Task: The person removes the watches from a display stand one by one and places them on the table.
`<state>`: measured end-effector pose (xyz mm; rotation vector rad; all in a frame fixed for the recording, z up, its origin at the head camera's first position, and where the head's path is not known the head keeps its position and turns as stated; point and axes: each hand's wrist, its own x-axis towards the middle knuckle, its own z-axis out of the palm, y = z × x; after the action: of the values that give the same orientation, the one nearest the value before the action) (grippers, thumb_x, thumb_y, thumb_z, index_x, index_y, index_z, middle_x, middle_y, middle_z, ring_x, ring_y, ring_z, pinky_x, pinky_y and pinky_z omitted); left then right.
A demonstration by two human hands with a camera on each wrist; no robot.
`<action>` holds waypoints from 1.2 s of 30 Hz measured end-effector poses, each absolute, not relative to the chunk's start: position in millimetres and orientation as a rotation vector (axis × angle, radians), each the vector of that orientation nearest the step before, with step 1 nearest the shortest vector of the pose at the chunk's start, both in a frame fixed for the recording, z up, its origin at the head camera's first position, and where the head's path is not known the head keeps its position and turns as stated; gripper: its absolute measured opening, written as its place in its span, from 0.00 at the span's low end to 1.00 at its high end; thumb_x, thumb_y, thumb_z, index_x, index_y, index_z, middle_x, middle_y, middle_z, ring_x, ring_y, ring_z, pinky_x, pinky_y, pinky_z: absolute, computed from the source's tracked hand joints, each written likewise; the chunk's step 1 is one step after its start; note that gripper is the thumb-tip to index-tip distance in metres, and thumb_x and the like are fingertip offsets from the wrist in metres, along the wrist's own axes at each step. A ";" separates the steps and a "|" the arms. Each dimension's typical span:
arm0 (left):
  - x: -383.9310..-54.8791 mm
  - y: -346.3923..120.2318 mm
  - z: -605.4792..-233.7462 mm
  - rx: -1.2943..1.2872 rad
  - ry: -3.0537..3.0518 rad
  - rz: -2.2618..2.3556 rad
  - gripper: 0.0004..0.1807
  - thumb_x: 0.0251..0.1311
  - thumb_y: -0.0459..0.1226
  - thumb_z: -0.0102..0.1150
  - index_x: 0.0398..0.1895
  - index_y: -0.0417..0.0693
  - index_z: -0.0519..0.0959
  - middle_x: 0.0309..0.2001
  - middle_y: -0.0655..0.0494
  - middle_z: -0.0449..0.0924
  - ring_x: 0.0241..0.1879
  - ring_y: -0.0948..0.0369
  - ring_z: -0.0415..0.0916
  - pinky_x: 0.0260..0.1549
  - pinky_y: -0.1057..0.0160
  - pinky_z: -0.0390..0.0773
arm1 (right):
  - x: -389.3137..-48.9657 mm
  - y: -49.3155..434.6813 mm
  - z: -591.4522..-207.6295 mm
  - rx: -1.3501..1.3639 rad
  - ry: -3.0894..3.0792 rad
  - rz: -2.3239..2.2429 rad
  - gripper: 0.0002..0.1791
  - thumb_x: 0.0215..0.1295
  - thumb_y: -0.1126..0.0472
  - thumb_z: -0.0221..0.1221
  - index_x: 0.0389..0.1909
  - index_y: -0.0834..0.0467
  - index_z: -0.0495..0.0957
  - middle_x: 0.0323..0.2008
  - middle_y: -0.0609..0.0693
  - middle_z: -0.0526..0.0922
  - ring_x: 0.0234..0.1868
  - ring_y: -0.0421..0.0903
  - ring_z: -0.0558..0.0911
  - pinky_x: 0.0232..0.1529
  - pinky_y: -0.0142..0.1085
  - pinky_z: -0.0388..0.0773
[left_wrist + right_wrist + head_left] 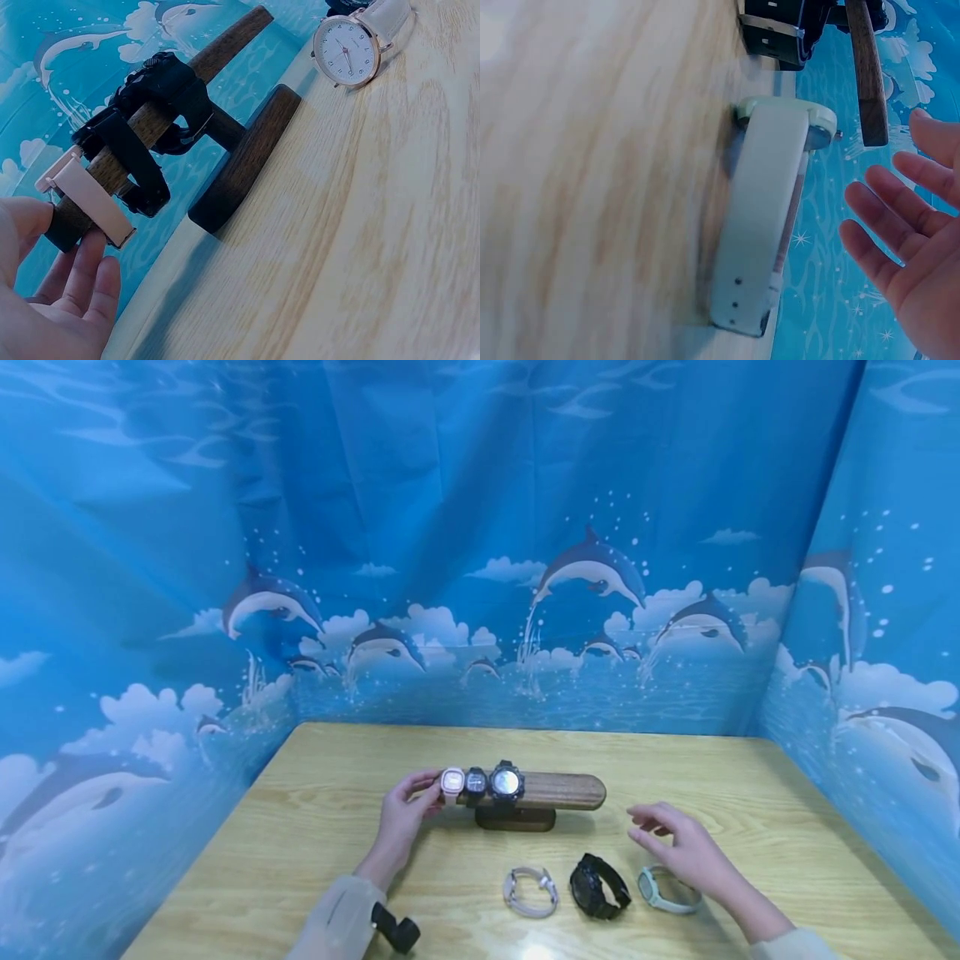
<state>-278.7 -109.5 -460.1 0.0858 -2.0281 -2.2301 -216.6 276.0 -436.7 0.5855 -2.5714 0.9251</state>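
At the left end of the wooden watch stand (567, 791), my left hand (405, 814) pinches the pink watch (452, 782) between thumb and fingers. The left wrist view shows its pale pink strap (91, 196) looped round the bar, with the fingertips at its lower edge. Beside it on the bar sit a small black watch (476, 782) and a larger black watch (507, 782) with a bright face. My right hand (678, 843) hovers with loose, slightly bent fingers above the mint green watch (651, 888), holding nothing.
On the wooden table (360, 760), in front of the stand, lie a white-strapped watch (531, 910) and a chunky black watch (592, 889), left of the mint green one. A blue dolphin-print curtain (450, 527) encloses the table at the back and sides.
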 end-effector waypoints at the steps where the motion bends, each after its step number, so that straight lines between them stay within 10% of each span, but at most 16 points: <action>1: -278.6 -109.5 -460.0 0.084 -2.028 -2.229 0.16 0.54 0.33 0.63 0.48 0.43 0.78 0.47 0.45 0.76 0.37 0.56 0.79 0.38 0.60 0.82 | -217.8 275.2 -436.3 0.574 -2.571 0.937 0.14 0.57 0.63 0.63 0.44 0.62 0.78 0.33 0.44 0.80 0.34 0.36 0.77 0.35 0.37 0.80; 36: -276.1 -109.3 -458.0 0.080 -2.019 -2.236 0.16 0.55 0.33 0.62 0.48 0.43 0.78 0.46 0.46 0.77 0.37 0.55 0.78 0.38 0.59 0.81 | -260.9 247.0 -426.2 0.252 -2.628 1.510 0.24 0.61 0.55 0.61 0.56 0.62 0.73 0.49 0.60 0.77 0.42 0.50 0.78 0.39 0.36 0.78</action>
<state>-276.1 -109.3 -458.0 0.0799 -2.0190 -2.2356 -260.9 247.0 -426.2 0.2521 -2.6279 1.5096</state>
